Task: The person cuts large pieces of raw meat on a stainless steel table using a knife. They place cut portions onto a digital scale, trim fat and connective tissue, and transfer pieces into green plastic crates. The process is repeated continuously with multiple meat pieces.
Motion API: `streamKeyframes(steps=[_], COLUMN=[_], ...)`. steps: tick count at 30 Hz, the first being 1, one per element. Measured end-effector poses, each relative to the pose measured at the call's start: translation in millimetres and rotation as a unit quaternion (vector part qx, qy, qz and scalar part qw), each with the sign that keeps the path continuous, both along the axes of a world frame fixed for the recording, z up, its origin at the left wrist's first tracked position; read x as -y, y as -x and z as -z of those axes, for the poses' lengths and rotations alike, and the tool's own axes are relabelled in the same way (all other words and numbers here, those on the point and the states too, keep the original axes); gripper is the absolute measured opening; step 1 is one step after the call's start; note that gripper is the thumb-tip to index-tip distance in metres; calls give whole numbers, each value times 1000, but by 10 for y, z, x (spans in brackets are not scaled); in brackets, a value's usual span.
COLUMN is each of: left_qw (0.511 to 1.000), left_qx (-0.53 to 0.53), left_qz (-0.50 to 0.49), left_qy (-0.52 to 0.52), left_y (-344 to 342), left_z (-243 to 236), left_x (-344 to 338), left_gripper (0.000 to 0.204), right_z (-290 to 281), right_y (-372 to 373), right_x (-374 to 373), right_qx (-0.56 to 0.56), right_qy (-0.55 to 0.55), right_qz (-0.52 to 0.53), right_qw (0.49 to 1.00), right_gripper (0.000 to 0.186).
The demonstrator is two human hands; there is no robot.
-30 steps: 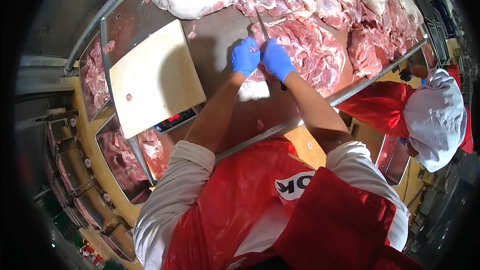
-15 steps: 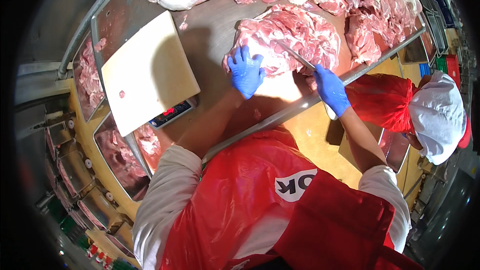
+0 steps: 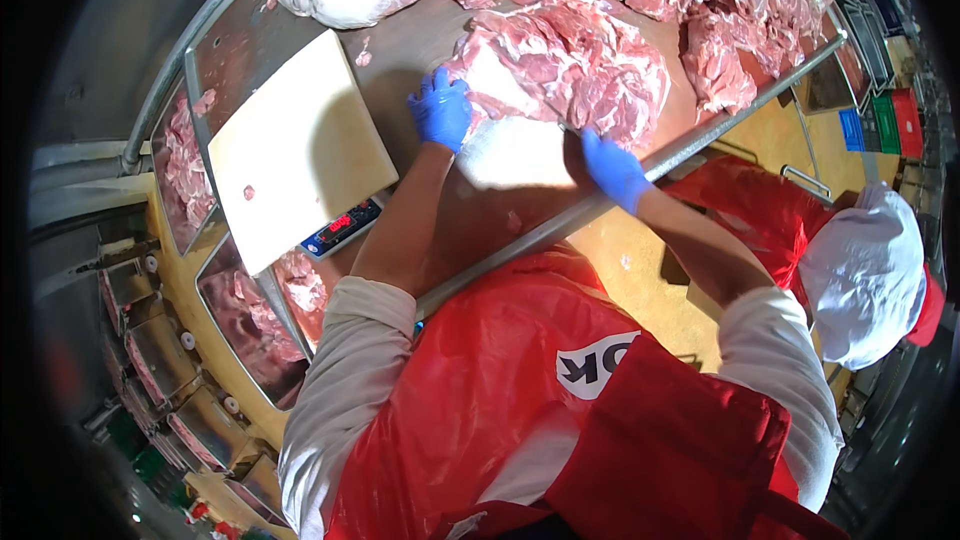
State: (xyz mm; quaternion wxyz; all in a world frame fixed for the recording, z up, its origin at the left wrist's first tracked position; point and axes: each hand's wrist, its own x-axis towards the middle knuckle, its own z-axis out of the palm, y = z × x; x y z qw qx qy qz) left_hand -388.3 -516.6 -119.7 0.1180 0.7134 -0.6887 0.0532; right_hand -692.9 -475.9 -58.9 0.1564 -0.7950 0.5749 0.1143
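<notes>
Nearest the camera, the person's red apron (image 3: pixel 520 400) carries a white label patch with dark lettering, just below the metal rim of the surface (image 3: pixel 520 240). Both bare forearms reach up from that rim over the surface. The right hand (image 3: pixel 612 168), in a blue glove, is curled shut just above the rim at the near edge of a large slab of raw meat (image 3: pixel 570 65); whether it grips anything cannot be told. The left hand (image 3: pixel 440 110), also blue-gloved, lies spread and pressed against the slab's left end, fingers touching the meat. The two hands are well apart, with a pale patch of fat between them.

Left of the slab sits a cream cutting board (image 3: pixel 295 145), and at the board's near corner a small scale display (image 3: pixel 342 228) shows red digits on a blue panel. Beyond the slab, more raw cuts (image 3: pixel 700 0) are heaped across the surface. Right of the rim, another person wears a white hair cover (image 3: pixel 865 270).
</notes>
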Motion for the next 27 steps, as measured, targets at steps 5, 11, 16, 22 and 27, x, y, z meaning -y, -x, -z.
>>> streamKeyframes(steps=[5,11,16,22,27], left_qw=[894,990,987,990,967], left_qx=[-419,-75,0,-29,-71], left_qz=[0,113,144,116,10], left_qy=[161,48,-70,-71,-246], left_y=[206,829,475,301,146], left_z=[342,-295,-2,-25,-437], left_x=[0,-430,-230,-401,-171], left_gripper=[20,29,26,28,35], right_z=[-477,-315,-111,392,-283], right_y=[1033,409,-716,-460,508], right_x=[-789,-515,276,53,-882], right_qx=[-3,190,231,191,16], right_qy=[-101,34,85,-13,-128], right_qz=[-45,29,-2,40,-39], right_qw=[994,981,969,981,991], right_gripper=[25,19,20,19,28])
